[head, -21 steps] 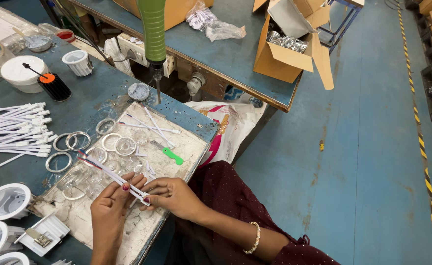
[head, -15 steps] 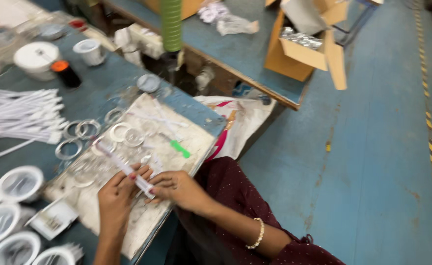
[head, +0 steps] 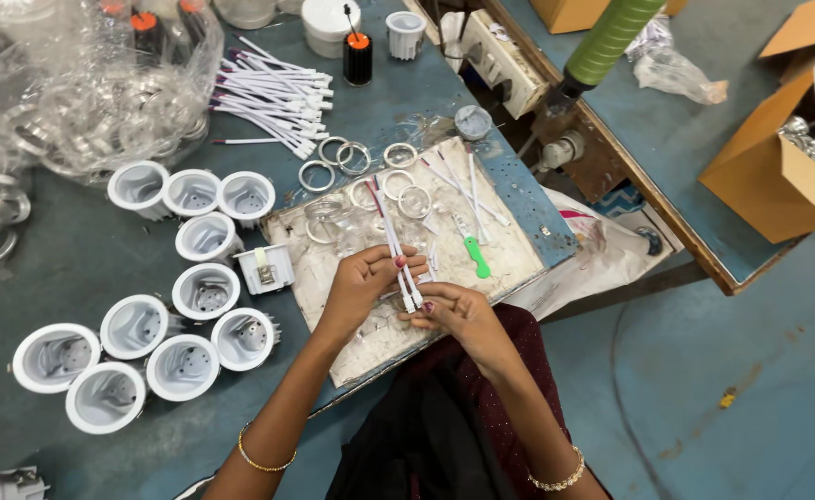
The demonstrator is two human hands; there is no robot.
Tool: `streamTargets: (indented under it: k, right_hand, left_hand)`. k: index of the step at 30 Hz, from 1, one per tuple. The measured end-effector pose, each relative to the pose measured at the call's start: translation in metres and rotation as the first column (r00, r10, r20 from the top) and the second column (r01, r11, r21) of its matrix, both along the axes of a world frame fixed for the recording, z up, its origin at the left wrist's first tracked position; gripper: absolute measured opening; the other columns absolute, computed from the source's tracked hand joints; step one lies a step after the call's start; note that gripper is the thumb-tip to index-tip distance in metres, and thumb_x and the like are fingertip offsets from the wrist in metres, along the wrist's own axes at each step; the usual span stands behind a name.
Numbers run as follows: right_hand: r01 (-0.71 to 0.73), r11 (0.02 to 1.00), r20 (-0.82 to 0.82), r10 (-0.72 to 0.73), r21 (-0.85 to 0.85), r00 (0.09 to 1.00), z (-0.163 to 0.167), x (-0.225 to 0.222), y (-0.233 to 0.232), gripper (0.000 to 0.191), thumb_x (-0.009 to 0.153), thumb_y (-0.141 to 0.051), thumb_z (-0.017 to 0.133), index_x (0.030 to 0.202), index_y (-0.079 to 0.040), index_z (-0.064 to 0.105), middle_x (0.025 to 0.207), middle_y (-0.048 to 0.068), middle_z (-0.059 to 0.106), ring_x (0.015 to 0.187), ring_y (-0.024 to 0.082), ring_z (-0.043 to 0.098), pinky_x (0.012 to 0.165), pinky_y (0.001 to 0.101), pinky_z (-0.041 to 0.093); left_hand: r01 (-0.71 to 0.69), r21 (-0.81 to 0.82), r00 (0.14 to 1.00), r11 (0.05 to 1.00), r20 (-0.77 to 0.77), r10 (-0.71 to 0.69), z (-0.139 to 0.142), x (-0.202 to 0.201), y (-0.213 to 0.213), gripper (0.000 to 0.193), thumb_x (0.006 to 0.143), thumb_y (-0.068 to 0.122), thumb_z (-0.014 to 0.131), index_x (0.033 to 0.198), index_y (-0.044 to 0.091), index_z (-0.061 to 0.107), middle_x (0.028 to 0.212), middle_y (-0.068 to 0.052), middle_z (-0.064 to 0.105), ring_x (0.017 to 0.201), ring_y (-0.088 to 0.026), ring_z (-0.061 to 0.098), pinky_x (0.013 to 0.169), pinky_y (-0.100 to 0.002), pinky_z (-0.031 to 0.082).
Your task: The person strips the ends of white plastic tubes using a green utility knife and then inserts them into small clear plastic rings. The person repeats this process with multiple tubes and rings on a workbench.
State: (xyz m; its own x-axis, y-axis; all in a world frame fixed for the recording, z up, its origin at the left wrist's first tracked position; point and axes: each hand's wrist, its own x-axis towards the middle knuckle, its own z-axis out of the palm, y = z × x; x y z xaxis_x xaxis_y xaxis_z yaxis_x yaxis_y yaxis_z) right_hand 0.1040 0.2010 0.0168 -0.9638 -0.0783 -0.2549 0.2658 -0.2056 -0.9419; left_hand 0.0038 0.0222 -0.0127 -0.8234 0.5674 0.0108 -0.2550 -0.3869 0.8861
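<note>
Left hand (head: 363,282) and right hand (head: 454,310) meet at centre, fingertips pinched; forearms angle inward; each grip closed.

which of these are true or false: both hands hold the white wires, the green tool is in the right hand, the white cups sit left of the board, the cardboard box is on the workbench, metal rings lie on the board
1. Both hands hold the white wires. True: left hand and right hand meet on them.
2. The green tool is in the right hand. False: it lies loose on the board.
3. The white cups sit left of the board. True.
4. The cardboard box is on the workbench. False: it stands on the blue surface to the right, apart from the bench.
5. Metal rings lie on the board. True, near its far edge.
</note>
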Motion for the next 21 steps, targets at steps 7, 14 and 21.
streamTargets:
  k: [7,14,21]
  right_hand:
    - [-0.015,1.0,-0.003,0.015,-0.005,1.0,0.0032,0.0004,-0.0015,0.036,0.101,-0.004,0.052,0.133,0.012,0.055,0.119,0.021,0.071,0.108,0.03,0.075,0.097,0.0343,0.06]
    - [-0.018,1.0,-0.008,0.018,0.008,1.0,0.0084,0.0018,-0.0011,0.036,0.101,-0.003,0.054,0.133,0.012,0.055,0.118,0.022,0.072,0.108,0.029,0.075,0.095,0.0328,0.059]
    - [-0.012,1.0,0.004,0.012,0.024,1.0,0.0099,0.0016,-0.0018,0.034,0.101,-0.004,0.055,0.13,0.012,0.057,0.115,0.022,0.073,0.107,0.029,0.075,0.095,0.0327,0.06]
  left_hand:
    - [0.007,0.015,1.0,1.0,-0.029,-0.007,0.0047,0.0008,0.0003,0.039,0.102,0.018,0.059,0.131,-0.008,0.059,0.122,-0.021,0.072,0.113,-0.025,0.073,0.098,-0.037,0.06]
    - [-0.007,-0.011,0.999,1.0,-0.049,0.006,0.0062,0.003,0.0017,0.041,0.1,0.022,0.062,0.129,-0.007,0.06,0.122,-0.022,0.073,0.112,-0.025,0.073,0.096,-0.037,0.061]
    - [0.004,0.009,0.999,1.0,-0.049,-0.003,0.0049,0.0036,0.0023,0.042,0.101,0.023,0.062,0.131,-0.007,0.059,0.123,-0.023,0.072,0.113,-0.026,0.073,0.097,-0.038,0.061]
